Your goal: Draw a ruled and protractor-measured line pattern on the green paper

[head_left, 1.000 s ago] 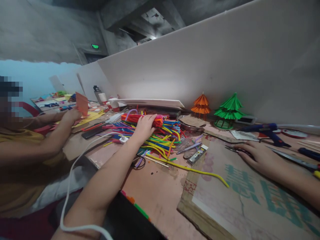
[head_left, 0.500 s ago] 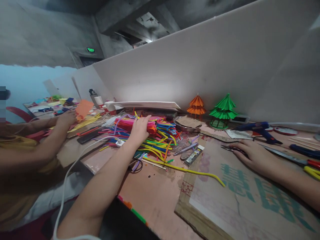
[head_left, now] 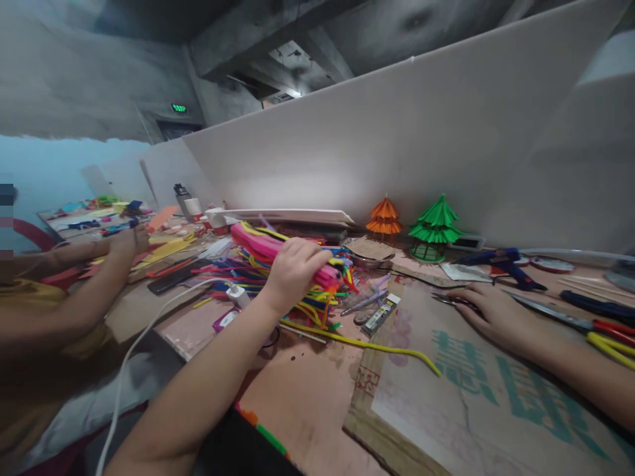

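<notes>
My left hand point(head_left: 296, 271) is closed around a bundle of pipe cleaners point(head_left: 255, 243), mostly pink with some yellow and black. It holds the bundle over a colourful heap of pipe cleaners point(head_left: 248, 276) on the table. On the right, my right hand point(head_left: 479, 305) rests on a cardboard sheet point(head_left: 411, 410), its fingers curled over a small pointed metal tool point(head_left: 443, 299). Only the tool's tips show; its handles are hidden under the hand. A single yellow pipe cleaner point(head_left: 391, 348) stretches from the heap onto the cardboard.
Behind stand an orange tree-like model point(head_left: 384, 217) and a green one point(head_left: 436, 221). A glue gun point(head_left: 496, 259) and large scissors point(head_left: 560, 311) lie right. A white cable point(head_left: 143, 330) crosses left, near a co-worker's arm point(head_left: 94, 284). A white partition point(head_left: 397, 145) rises behind.
My left hand has closed on the pink bundle and lifted it, tilted, off the heap. A purple object and the white plug show beside my forearm. My right hand stays on the cardboard.
</notes>
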A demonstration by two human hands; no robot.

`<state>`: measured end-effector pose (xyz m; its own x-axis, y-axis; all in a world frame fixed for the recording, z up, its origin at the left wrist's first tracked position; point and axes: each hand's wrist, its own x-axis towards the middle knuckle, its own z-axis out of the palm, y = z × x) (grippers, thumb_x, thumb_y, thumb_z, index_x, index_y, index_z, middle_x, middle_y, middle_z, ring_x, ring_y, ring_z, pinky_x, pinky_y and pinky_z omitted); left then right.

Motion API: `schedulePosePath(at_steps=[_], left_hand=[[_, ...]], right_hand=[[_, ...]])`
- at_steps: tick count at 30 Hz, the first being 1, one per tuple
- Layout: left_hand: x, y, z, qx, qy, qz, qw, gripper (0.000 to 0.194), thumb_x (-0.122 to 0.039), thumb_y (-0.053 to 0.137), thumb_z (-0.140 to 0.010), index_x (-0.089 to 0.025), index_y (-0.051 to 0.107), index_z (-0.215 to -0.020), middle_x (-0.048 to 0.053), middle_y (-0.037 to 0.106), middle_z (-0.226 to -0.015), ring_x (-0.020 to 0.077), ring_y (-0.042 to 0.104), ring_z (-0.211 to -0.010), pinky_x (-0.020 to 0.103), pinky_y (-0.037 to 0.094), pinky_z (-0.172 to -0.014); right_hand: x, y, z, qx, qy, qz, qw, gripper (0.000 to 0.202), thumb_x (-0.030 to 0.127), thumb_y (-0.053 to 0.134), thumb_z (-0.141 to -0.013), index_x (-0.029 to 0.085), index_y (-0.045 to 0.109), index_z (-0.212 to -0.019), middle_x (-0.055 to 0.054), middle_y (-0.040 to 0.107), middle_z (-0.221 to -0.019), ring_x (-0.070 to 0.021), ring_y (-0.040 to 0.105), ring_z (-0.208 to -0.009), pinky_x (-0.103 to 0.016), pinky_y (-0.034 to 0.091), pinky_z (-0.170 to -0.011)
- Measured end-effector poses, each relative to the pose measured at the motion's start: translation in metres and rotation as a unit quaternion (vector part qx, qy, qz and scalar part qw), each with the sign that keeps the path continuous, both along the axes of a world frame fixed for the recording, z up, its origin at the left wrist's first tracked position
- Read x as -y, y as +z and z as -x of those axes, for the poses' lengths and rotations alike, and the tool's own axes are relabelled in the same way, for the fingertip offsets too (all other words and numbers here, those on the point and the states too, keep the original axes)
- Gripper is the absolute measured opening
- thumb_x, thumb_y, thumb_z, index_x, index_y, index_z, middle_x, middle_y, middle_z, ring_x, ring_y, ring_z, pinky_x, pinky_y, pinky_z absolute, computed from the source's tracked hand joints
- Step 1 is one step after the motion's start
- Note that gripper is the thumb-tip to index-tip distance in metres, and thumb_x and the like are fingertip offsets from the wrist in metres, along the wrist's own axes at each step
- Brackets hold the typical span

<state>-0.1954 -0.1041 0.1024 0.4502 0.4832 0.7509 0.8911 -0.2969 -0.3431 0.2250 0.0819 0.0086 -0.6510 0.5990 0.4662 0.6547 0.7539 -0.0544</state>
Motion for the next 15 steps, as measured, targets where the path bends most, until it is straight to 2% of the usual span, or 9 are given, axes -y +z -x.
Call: schedulePosePath(at_steps=[3,5,10,13,15], left_hand=[[-0.004,0.009,-0.029,-0.058,-0.058,-0.012,0.997,0.015,-0.027,0.068,-0.104,-0.018,0.07,-0.115,0.005,0.072,-0.112,0.0219,0.07,-0.102,0.046,0.059,-0.097],[-0.011,0.019,-0.044,-0.064,-0.079,-0.031,0.994,0.013,-0.024,0.067,-0.104,-0.019,0.071,-0.115,0.004,0.073,-0.109,0.0216,0.07,-0.101,0.046,0.058,-0.097],[-0.032,0.06,-0.064,0.047,-0.076,-0.128,0.988,0.021,-0.023,0.062,-0.104,-0.018,0.066,-0.124,0.007,0.073,-0.107,0.0236,0.07,-0.1,0.042,0.056,-0.091],[-0.039,0.088,-0.066,0.11,-0.08,-0.164,0.977,0.024,-0.022,0.063,-0.101,-0.022,0.066,-0.125,0.009,0.076,-0.107,0.0272,0.071,-0.101,0.042,0.054,-0.088],[-0.04,0.102,-0.064,0.142,-0.084,-0.174,0.971,0.026,-0.023,0.069,-0.098,-0.025,0.068,-0.124,0.007,0.077,-0.109,0.0286,0.072,-0.102,0.043,0.053,-0.092]], right_hand=[[0.002,0.001,0.0,0.01,0.025,0.01,1.0,0.045,0.04,0.044,-0.101,0.021,0.081,-0.119,-0.017,0.078,-0.121,-0.0346,0.071,-0.113,-0.053,0.056,-0.099],[0.003,0.003,-0.001,0.01,0.026,0.015,0.999,0.044,0.04,0.045,-0.101,0.022,0.081,-0.12,-0.016,0.078,-0.121,-0.0344,0.071,-0.113,-0.054,0.057,-0.099],[0.01,0.011,0.0,0.014,0.022,0.027,0.999,0.041,0.039,0.048,-0.102,0.024,0.08,-0.121,-0.015,0.078,-0.121,-0.0316,0.072,-0.111,-0.05,0.058,-0.099],[0.015,0.016,0.0,0.021,0.02,0.036,0.999,0.04,0.038,0.049,-0.102,0.025,0.08,-0.123,-0.014,0.077,-0.122,-0.031,0.072,-0.111,-0.048,0.057,-0.1],[0.017,0.019,0.001,0.025,0.019,0.043,0.999,0.04,0.037,0.049,-0.102,0.025,0.079,-0.126,-0.015,0.076,-0.124,-0.031,0.071,-0.113,-0.048,0.056,-0.101]])
